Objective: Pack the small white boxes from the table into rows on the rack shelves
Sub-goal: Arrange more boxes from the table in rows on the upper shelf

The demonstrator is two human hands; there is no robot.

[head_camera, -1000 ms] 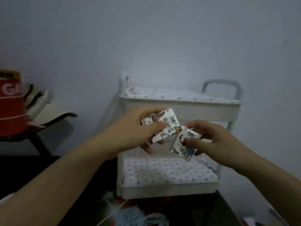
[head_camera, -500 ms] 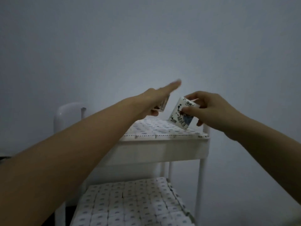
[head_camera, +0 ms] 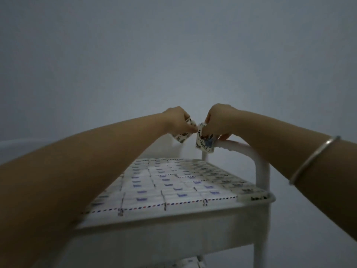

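The left hand (head_camera: 176, 120) is curled round a small white box (head_camera: 182, 136), thumb and fingertips pinching its upper end so the lower end hangs below the fingers, tilted. The right hand (head_camera: 219, 120) pinches a second box (head_camera: 205, 144) by its top corner; most of this box hangs clear beneath the fingers, just beside the first box. Both are held in the air above the far end of the rack's top shelf (head_camera: 173, 229), next to the white rack handle (head_camera: 245, 149), which the right hand's lower fingers seem to touch.

Both held boxes carry dark printing, and the second has a blue patch; none of the writing can be read. The packed boxes (head_camera: 170, 182) covering the shelf show small blue marks and a red-and-blue dashed line along the near edge, too blurred to read.

The rows reach the near and right rims; the far rows are hidden behind the arms. A silver bangle (head_camera: 313, 160) sits on the right forearm.
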